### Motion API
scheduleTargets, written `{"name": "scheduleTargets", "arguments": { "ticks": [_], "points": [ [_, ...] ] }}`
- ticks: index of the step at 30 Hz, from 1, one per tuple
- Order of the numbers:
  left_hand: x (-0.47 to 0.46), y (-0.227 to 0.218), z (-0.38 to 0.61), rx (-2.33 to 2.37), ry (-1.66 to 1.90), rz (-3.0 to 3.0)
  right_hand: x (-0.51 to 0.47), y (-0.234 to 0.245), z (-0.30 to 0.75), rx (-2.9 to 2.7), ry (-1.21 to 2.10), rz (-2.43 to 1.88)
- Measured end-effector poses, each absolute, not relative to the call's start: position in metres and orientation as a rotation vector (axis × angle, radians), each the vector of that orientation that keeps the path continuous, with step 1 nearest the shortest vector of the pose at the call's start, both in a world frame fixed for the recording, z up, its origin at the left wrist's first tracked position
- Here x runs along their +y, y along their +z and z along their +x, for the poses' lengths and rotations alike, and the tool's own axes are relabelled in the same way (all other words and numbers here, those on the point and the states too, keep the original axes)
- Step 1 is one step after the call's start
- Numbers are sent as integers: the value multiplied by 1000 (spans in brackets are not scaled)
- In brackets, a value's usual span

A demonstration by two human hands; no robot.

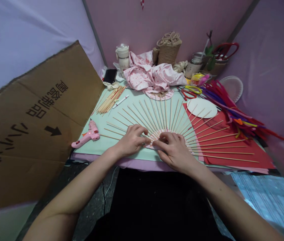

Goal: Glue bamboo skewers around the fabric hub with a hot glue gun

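A fan of thin wooden sticks [172, 115] spreads out from a small pink base piece near the table's front edge. My left hand [131, 140] rests on the left side of the fan's hub, fingers curled and pressing down on the stick ends. My right hand [173, 150] lies on the right side of the hub, its fingertips pinched on the pink base [157, 135] where the sticks meet. Both hands touch each other's fingertips over the hub.
A pink glue gun [88, 135] lies at left. A bundle of loose sticks [110, 100] lies further back, with red paper [232, 147] under the fan's right side. Pipe cleaners [232, 107], scissors [190, 92], pink cloth [152, 75], and a cardboard sheet [31, 113] surround it.
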State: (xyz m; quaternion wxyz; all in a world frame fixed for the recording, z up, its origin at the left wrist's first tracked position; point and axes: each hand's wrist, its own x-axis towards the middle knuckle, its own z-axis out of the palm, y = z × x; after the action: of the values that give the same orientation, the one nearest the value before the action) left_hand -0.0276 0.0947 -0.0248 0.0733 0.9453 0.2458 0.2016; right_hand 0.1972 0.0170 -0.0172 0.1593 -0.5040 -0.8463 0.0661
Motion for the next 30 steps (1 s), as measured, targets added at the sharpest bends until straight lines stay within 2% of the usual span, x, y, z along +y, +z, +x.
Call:
{"name": "scheduleTargets", "arguments": {
  "ticks": [9, 16, 30],
  "points": [
    [94, -21, -28, 729, 545, 2861, 17, -20, 199, -2321, 207, -1432],
    [99, -18, -35, 788, 718, 2779, 16, -15, 206, -2253, 214, -1429],
    [102, -13, -33, 740, 571, 2824, 27, -7, 196, -2431, 254, -1422]
  ]
}}
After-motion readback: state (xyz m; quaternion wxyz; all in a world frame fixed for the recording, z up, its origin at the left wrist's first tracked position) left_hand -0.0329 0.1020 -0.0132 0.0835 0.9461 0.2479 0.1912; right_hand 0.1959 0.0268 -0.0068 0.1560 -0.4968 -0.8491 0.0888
